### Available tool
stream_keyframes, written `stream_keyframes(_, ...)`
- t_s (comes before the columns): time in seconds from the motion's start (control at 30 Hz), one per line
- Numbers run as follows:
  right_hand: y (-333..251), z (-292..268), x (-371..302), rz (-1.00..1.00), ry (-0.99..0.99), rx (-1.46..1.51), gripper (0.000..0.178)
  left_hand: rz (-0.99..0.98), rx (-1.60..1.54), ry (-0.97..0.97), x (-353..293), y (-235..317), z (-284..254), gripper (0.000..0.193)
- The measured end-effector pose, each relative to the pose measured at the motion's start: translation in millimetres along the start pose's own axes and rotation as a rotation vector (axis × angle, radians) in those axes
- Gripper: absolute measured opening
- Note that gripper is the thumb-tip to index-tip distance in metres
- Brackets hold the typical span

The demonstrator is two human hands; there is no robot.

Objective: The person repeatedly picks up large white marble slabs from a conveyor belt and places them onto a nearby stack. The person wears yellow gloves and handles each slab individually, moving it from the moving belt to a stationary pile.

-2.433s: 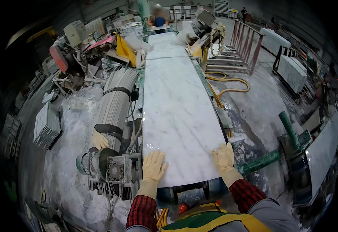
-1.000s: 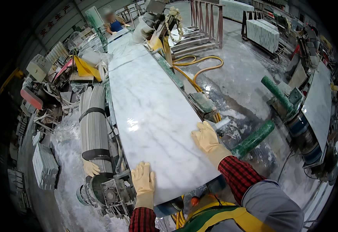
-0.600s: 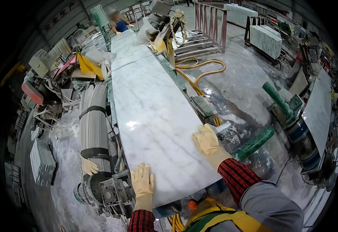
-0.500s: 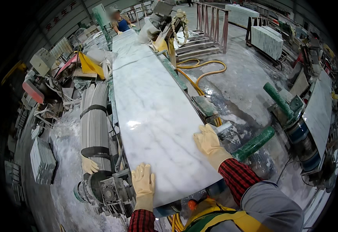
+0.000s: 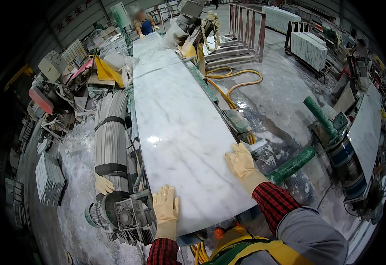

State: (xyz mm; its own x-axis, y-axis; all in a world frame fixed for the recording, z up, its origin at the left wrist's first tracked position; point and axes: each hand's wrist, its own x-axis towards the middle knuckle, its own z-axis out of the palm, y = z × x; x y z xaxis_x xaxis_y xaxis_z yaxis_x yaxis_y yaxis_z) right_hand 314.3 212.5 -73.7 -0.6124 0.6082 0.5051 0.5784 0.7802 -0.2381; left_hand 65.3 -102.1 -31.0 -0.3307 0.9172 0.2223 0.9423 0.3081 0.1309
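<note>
A long white marble slab (image 5: pixel 179 132) with grey veins stretches away from me, its polished top shining as if wet. My left hand (image 5: pixel 165 206), in a cream rubber glove, lies flat on the slab's near left edge, fingers extended forward. On the right edge, a little farther off, rests my right hand (image 5: pixel 242 165) in a matching glove. Its fingers are slightly bent and spread over the stone, gripping nothing. A loose cream glove (image 5: pixel 104 184) is at the left, beside a strapped bundle of grey pleated material (image 5: pixel 111 145).
A motor with gearbox (image 5: pixel 122 215) sits left of the slab. Green rollers (image 5: pixel 291 164) jut out at the right, near a yellow hose (image 5: pixel 246 75) on the wet floor. A co-worker (image 5: pixel 144 25) stands at the slab's far end. Beyond the hose is a reddish metal rack (image 5: pixel 247 33).
The whole view has shifted slightly, so the scene sits a little farther right. Both hands keep their places on the slab.
</note>
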Motion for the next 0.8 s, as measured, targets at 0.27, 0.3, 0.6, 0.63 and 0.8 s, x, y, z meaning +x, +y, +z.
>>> stream_keyframes(0.27,5.9,11.2,-7.4,0.012,-0.037,-0.047,0.029,-0.012,-0.018,0.002,-5.8,-1.8,4.9,0.054)
stream_keyframes(0.3,5.7,9.9,-8.1,0.008,-0.022,-0.046,0.028,-0.011,-0.022,0.002,-6.1,-1.5,4.4,0.054)
stream_keyframes(0.6,-6.2,-12.6,-8.1,-0.002,-0.03,-0.071,0.026,0.01,-0.015,0.047,-12.5,1.9,1.5,0.051)
stream_keyframes(0.63,-8.8,-15.5,-7.6,0.005,-0.048,-0.071,0.026,0.012,-0.017,0.054,-13.4,1.6,0.8,0.051)
stream_keyframes(0.8,3.4,-1.9,-15.6,-0.004,-0.012,-0.108,0.027,0.039,-0.025,0.063,-8.9,9.3,-6.1,0.051)
